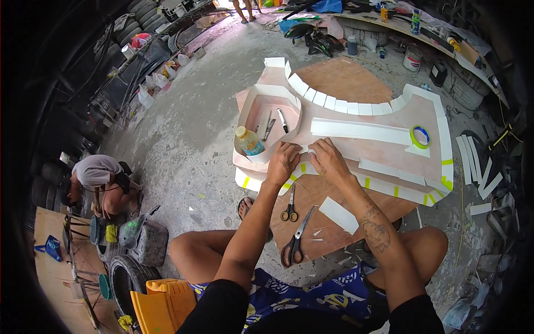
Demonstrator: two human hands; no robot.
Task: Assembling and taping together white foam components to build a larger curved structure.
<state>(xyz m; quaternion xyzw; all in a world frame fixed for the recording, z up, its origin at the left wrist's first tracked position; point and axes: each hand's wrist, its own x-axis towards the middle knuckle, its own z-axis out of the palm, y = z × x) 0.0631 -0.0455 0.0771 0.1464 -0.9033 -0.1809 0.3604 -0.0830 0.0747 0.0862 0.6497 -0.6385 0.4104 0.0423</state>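
My left hand point(283, 161) and my right hand point(329, 158) pinch a small white card piece point(304, 149) at the near edge of a pinkish panel point(384, 129). Their fingers partly hide it. White card tabs line the panel's curved edges, with yellow-green tape at the near side. Left of my hands, a walled card compartment holds a bottle point(250, 142) with a yellow cap, a marker point(282, 119) and a utility knife point(269, 128). A yellow-green tape roll point(420, 137) lies at the right. Small scissors point(290, 208), large scissors point(298, 245) and a white card rectangle point(339, 215) lie nearer me.
A brown board point(378, 203) lies under the panel. Cut white strips point(474, 158) are on the floor at right. Another person point(105, 181) crouches at left near a tire point(129, 281) and a yellow plastic piece point(164, 303). Cans and bottles line the back right.
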